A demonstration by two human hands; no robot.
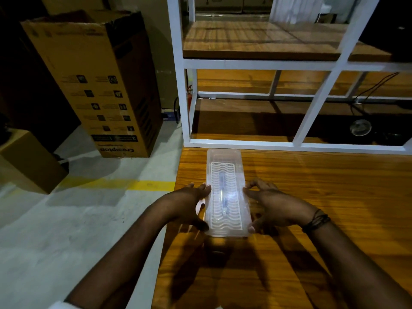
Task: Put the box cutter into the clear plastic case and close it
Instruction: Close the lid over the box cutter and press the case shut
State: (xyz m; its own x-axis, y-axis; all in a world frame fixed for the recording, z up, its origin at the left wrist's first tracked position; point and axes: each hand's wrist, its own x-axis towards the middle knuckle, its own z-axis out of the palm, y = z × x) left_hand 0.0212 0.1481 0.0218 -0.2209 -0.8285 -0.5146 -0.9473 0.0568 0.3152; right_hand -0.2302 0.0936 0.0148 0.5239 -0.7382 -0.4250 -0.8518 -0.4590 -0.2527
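A long clear plastic case (225, 166) lies lengthwise on the wooden table (323, 197), near its left edge. Its wavy-ribbed lid is down on top. Through the lid a slim bluish shape shows, the box cutter (224, 192), lying along the case's middle. My left hand (189, 206) grips the case's left side, thumb at the near corner and fingers on the long edge. My right hand (272, 206) holds the right side the same way, with a dark cord band on its wrist.
A white metal shelf frame (298, 146) with wooden boards stands right behind the case. Beyond the table's left edge is a grey floor with a yellow line (153, 185). Tall cardboard boxes (100, 85) stand at the far left.
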